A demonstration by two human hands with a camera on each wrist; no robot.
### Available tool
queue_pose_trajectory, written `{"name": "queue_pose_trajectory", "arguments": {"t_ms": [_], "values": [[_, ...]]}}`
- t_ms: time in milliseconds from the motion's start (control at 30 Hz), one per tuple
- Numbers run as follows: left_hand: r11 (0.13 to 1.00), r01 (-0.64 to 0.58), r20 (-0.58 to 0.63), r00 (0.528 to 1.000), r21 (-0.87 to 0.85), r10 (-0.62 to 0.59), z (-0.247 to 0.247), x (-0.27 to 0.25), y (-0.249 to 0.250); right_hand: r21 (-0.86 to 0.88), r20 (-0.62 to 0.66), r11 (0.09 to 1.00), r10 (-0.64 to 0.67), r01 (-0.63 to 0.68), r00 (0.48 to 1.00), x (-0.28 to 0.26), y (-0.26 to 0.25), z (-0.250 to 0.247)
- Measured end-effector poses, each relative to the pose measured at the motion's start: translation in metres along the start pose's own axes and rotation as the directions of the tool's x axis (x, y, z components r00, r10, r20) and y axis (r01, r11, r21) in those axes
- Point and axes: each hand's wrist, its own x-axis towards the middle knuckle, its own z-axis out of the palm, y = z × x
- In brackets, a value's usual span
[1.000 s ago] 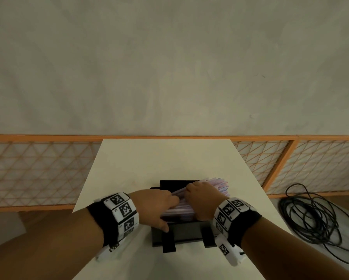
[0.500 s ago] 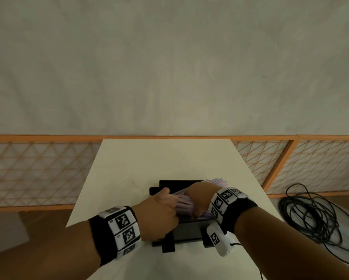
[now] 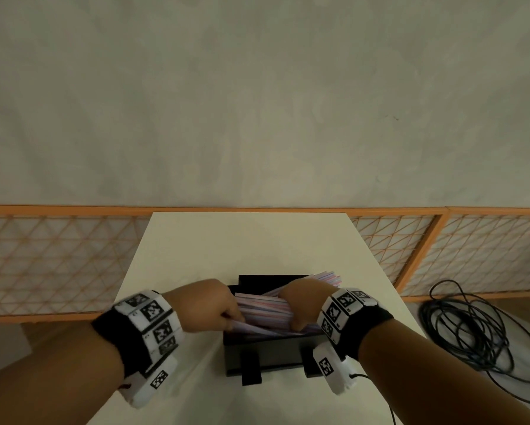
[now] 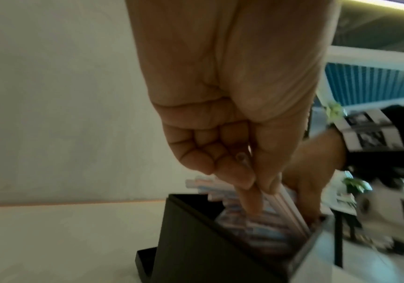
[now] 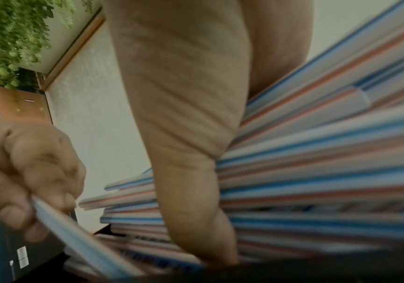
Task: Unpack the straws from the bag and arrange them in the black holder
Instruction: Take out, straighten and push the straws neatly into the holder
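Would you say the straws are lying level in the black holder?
No: the straws slant, right ends sticking above the black holder.

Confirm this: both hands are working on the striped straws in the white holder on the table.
Not quite: the holder is black, as the head view shows. The rest stands: the left hand and right hand both work on the striped straws in it, on the table.

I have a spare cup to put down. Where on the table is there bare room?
Bare table lies beyond the black holder, up to the far edge. It is crowded at the holder, where the left hand and right hand work the straws.
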Motion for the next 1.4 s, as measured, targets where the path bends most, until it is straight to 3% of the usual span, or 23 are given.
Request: {"name": "queue_pose_trajectory", "arguments": {"t_ms": [233,333,533,800,933,1167,1267,1400], "values": [[0.935,0.248,-0.058,0.961,-0.253,-0.271,-0.028,-0.038,-0.047,0.062,-0.001,0.998,-0.011,0.011,1.000,0.003,0.004,0.002],[0.887,0.234,-0.083,0.954,-0.399,-0.289,-0.027,-0.047,-0.051,0.074,0.009,0.997,0.005,-0.006,1.000,0.005,0.005,0.001],[0.871,0.225,-0.152,0.936,-0.437,-0.318,0.000,-0.027,-0.040,0.047,0.106,0.999,0.022,-0.027,0.994,0.014,0.020,-0.007],[0.790,0.246,-0.136,0.914,-0.562,-0.381,0.004,-0.034,-0.045,0.169,0.147,0.984,0.027,-0.052,0.989,0.005,0.022,-0.017],[0.788,0.242,-0.133,0.917,-0.566,-0.377,0.015,-0.017,-0.029,0.191,0.157,0.979,0.046,-0.076,0.987,0.006,0.019,-0.017],[0.747,0.301,-0.188,0.850,-0.592,-0.492,0.040,0.009,-0.018,0.252,0.157,0.962,0.070,-0.108,0.985,0.006,0.016,-0.018],[0.818,0.335,-0.237,0.844,-0.468,-0.482,0.041,0.013,-0.008,0.261,0.149,0.962,0.046,-0.084,0.988,0.008,0.016,-0.011],[0.931,0.314,-0.295,0.886,-0.183,-0.357,0.045,0.018,0.009,0.176,0.119,0.982,0.053,-0.073,0.992,0.011,0.014,-0.009]]}}
